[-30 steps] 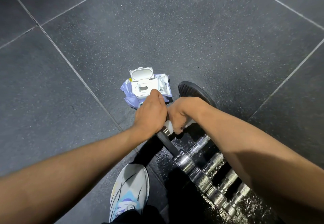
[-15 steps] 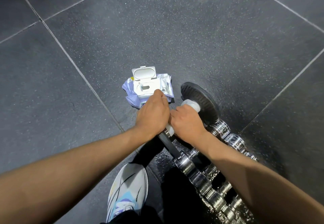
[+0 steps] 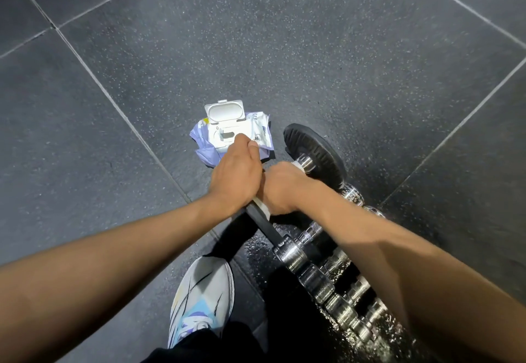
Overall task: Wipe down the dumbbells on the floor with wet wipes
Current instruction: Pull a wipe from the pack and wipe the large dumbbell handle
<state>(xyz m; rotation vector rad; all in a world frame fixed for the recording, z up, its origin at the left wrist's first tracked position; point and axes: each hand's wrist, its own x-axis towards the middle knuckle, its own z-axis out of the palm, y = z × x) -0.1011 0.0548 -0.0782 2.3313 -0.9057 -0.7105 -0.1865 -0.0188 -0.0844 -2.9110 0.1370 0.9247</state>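
A dumbbell lies tilted on the dark floor, its far black plate [image 3: 318, 153] at upper right and a chrome collar [image 3: 306, 163] showing beside it. My right hand [image 3: 281, 189] grips a white wet wipe [image 3: 262, 206] wrapped round the dumbbell's handle, which it hides. The near plate [image 3: 266, 227] shows edge-on as a black strip, and my left hand [image 3: 236, 180] grips its upper end. Behind my left hand lies the wet wipe pack [image 3: 257, 132], purple and white, with its white lid [image 3: 225, 110] flipped open.
A row of several chrome dumbbells [image 3: 341, 303] runs toward the lower right on wet, glistening floor. My white and blue shoe [image 3: 202, 297] stands at bottom centre. Dark speckled rubber tiles [image 3: 284, 49] with pale seams surround everything.
My right hand has slid the wipe back along the handle from the far plate, uncovering the chrome collar. My right forearm has swung lower. The left hand stays in place.
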